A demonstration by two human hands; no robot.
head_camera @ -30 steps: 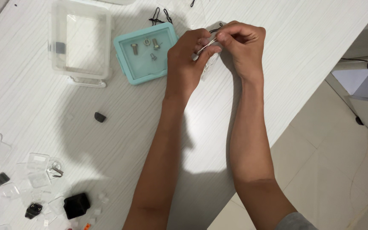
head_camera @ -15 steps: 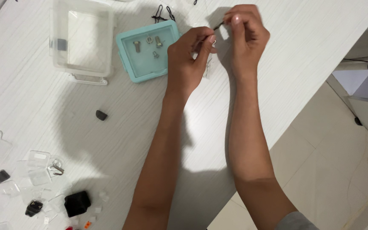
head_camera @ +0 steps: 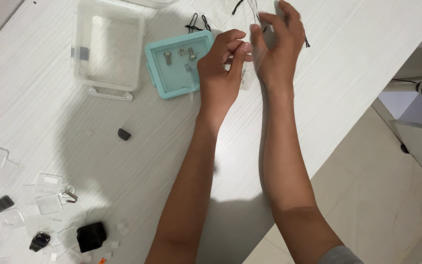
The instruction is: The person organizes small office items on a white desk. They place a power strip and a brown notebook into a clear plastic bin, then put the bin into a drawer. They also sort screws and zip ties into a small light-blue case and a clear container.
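Nearest, on the white counter [head_camera: 318, 98]: black clips and clear little cases [head_camera: 45, 195]. Farther on, left hand [head_camera: 221, 73] pinching a small clear packet [head_camera: 244, 78], grip closed on it. Beyond, right hand [head_camera: 277, 49] now lifted away since a second ago, fingers loosely spread, thin black wire [head_camera: 306, 43] trailing, apparently pulled free. Teal tray [head_camera: 174, 80] with bolts just left.

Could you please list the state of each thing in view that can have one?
Left hand: fingers pinched on a small clear bag.
Right hand: blurred, raised, fingers loosely curled; grip unclear.
Teal tray: flat on the table, holding bolts.
Clear plastic box: open, lidless.
Black clips: loose beyond the tray.
Small clear cases: scattered, some open.
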